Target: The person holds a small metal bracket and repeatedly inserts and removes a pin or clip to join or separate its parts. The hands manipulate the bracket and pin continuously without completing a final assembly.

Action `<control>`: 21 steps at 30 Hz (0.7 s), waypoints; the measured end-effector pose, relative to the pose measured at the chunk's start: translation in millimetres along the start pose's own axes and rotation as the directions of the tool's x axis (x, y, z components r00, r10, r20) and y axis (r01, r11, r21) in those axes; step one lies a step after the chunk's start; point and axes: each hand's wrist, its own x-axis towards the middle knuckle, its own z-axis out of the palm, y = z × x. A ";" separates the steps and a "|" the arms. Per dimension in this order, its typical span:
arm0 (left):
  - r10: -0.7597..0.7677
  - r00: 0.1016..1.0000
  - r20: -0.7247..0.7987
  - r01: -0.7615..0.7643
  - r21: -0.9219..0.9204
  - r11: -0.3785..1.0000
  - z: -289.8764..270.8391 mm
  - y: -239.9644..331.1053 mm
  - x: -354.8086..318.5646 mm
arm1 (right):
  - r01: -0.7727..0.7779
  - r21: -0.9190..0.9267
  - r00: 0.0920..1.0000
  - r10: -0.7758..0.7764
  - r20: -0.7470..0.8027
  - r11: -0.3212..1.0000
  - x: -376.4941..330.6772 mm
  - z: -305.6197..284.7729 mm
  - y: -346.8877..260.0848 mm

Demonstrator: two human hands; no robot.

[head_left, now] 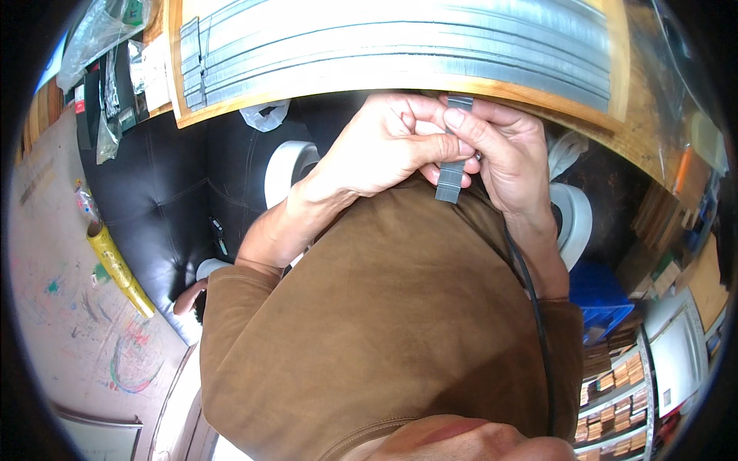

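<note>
A short grey strip (pixel 449 183), marked across into segments, is pinched between my two hands in front of my chest. My left hand (pixel 388 142) grips it from the left, thumb and fingertips closed on its middle. From the other side, my right hand (pixel 511 146) presses its thumb on the upper part, with its fingers curled behind. The strip's upper end reaches the front edge of a wood-framed board (pixel 369 98). Long grey strips (pixel 400 65) lie side by side on that board. Fingers hide part of the piece I hold.
Plastic bags (pixel 100 38) and small packets crowd the left end of the table. White chair armrests (pixel 286 170) flank me, and a black padded sofa (pixel 181 161) is at left. A blue crate (pixel 596 300) and shelves of wooden blocks (pixel 615 399) stand at right.
</note>
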 end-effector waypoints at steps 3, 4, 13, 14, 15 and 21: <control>0.006 1.000 0.004 -0.006 0.015 1.000 -1.2 -0.4 0.2 | 0.010 0.023 1.000 -0.010 0.010 1.000 0.4 2.0 -1.7; 0.003 1.000 0.003 -0.003 0.025 1.000 -1.9 -0.1 0.4 | 0.013 0.030 1.000 -0.013 0.017 0.999 0.5 2.3 -2.2; -0.010 1.000 -0.010 0.011 0.132 0.991 1.0 4.6 -12.2 | -0.019 -0.168 0.994 0.037 0.107 0.986 -7.3 -0.7 -14.1; -0.009 1.000 -0.008 0.010 0.128 0.992 1.4 2.9 -13.6 | -0.021 -0.169 0.993 0.041 0.114 0.985 -8.4 -0.7 -14.1; -0.008 1.000 -0.008 0.009 0.124 0.992 1.7 1.6 -14.4 | -0.029 -0.161 0.993 0.047 0.108 0.986 -9.0 -1.4 -13.1; -0.018 1.000 -0.012 0.019 0.084 0.996 0.5 1.2 -8.5 | -0.041 -0.055 0.997 0.044 0.056 0.998 -7.5 -2.6 -3.6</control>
